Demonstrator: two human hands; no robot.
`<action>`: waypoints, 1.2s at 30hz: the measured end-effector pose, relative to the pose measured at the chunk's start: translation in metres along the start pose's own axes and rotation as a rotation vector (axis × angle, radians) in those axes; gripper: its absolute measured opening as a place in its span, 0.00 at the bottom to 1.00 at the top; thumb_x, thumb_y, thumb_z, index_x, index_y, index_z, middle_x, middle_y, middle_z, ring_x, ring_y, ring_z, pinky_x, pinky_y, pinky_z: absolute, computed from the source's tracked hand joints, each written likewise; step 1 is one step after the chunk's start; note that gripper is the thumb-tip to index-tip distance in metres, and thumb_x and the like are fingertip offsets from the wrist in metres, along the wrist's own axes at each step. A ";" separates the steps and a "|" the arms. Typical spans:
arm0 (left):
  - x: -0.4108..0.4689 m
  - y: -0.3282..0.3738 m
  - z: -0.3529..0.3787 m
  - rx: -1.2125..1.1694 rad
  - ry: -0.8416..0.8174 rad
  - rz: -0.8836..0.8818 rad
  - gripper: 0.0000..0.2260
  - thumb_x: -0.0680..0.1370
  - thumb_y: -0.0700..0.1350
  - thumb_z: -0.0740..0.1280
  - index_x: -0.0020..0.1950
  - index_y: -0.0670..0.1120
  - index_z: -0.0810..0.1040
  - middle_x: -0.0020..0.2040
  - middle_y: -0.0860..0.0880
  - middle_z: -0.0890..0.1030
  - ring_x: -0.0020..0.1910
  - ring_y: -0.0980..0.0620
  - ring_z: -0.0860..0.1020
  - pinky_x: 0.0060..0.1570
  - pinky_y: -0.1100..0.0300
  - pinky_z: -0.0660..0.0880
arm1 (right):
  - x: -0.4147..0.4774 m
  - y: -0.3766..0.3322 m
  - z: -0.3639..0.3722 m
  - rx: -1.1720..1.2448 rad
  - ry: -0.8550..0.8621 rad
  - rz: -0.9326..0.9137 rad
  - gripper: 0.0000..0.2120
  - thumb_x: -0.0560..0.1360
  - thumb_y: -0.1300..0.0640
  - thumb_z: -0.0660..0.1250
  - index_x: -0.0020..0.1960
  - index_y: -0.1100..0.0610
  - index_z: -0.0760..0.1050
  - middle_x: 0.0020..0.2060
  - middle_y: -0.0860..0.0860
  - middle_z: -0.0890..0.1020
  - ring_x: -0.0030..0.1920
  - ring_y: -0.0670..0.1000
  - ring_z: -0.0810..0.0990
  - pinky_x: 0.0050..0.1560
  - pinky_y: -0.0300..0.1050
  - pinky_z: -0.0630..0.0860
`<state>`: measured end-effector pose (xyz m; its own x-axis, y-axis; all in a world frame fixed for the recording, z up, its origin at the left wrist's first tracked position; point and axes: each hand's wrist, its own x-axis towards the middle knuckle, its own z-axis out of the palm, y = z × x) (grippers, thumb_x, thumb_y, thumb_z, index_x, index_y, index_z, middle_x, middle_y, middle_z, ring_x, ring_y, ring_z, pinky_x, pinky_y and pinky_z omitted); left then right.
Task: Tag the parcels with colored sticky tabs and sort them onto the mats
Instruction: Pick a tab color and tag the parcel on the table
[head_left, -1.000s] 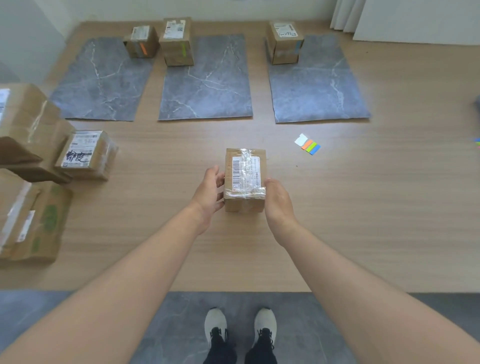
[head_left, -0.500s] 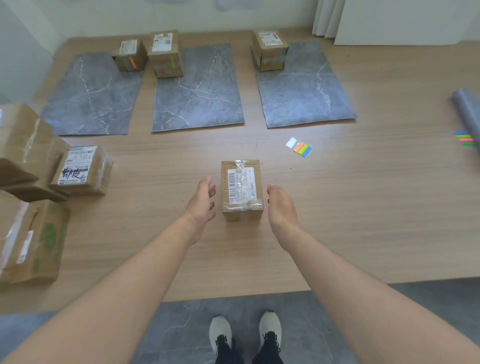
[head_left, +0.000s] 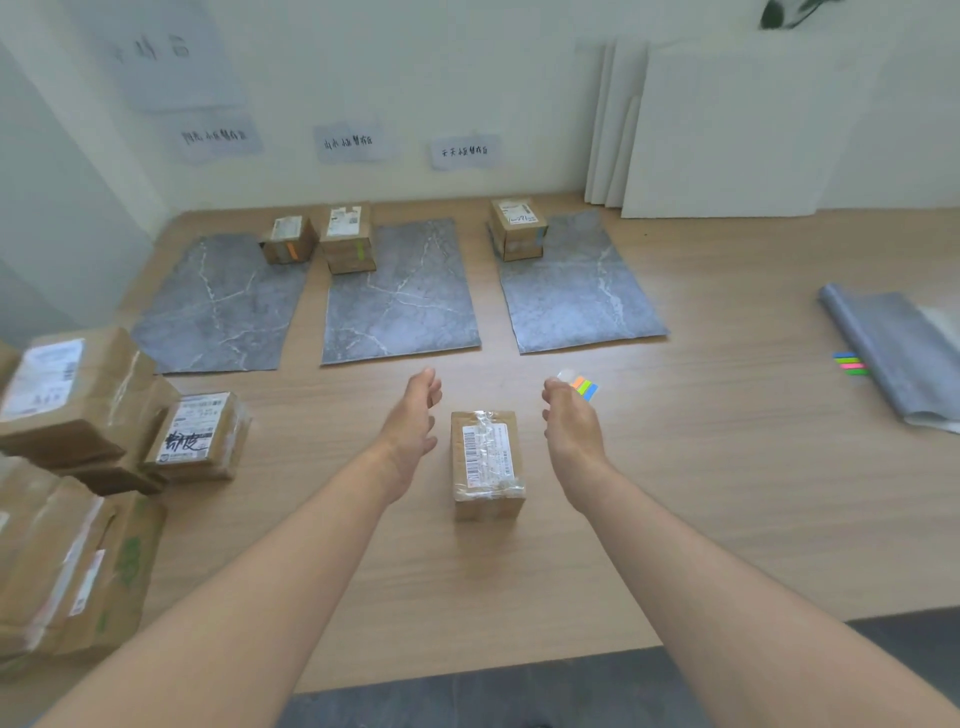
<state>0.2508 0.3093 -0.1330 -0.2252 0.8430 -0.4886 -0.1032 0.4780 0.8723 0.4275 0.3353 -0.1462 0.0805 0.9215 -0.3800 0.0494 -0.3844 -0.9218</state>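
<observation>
The left hand (head_left: 413, 415) and right hand (head_left: 569, 423) are hovering relaxed and empty either side of the parcel (head_left: 485, 462), which is lying label-up on the table (head_left: 727, 493), probably awaiting tagging. The sticky tabs (head_left: 586, 388) are lying just past the right fingertips. Stacked boxes (head_left: 78, 415) are crowding the left and the mats (head_left: 400, 312) are lying beyond, with nothing blocking the reach.

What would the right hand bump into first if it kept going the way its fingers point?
Probably the colored sticky tabs, lying on the table just beyond the right hand. The hand may be hovering above the table, so it could pass over them; height is hard to judge.
</observation>
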 end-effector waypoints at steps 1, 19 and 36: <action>-0.001 0.006 0.002 0.003 -0.011 0.013 0.28 0.83 0.62 0.51 0.79 0.50 0.64 0.78 0.53 0.66 0.77 0.44 0.62 0.75 0.47 0.61 | 0.000 -0.005 -0.001 0.001 -0.001 -0.012 0.12 0.82 0.44 0.57 0.46 0.46 0.74 0.57 0.48 0.80 0.61 0.53 0.77 0.58 0.48 0.71; 0.088 0.010 0.136 -0.030 -0.139 -0.095 0.25 0.82 0.63 0.54 0.74 0.52 0.70 0.70 0.52 0.75 0.71 0.46 0.71 0.73 0.47 0.65 | 0.123 0.044 -0.090 -0.110 0.007 0.021 0.17 0.81 0.56 0.62 0.69 0.52 0.74 0.57 0.47 0.80 0.49 0.46 0.78 0.46 0.40 0.72; 0.213 -0.036 0.226 -0.081 -0.091 -0.236 0.23 0.82 0.62 0.53 0.70 0.52 0.74 0.68 0.50 0.78 0.70 0.50 0.72 0.74 0.50 0.63 | 0.268 0.103 -0.117 -0.516 -0.031 -0.078 0.15 0.75 0.63 0.69 0.61 0.54 0.82 0.52 0.49 0.81 0.44 0.47 0.80 0.51 0.39 0.74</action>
<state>0.4260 0.5273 -0.2728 -0.0983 0.7311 -0.6752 -0.2207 0.6456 0.7311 0.5704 0.5365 -0.3337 0.0276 0.9468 -0.3208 0.5392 -0.2843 -0.7927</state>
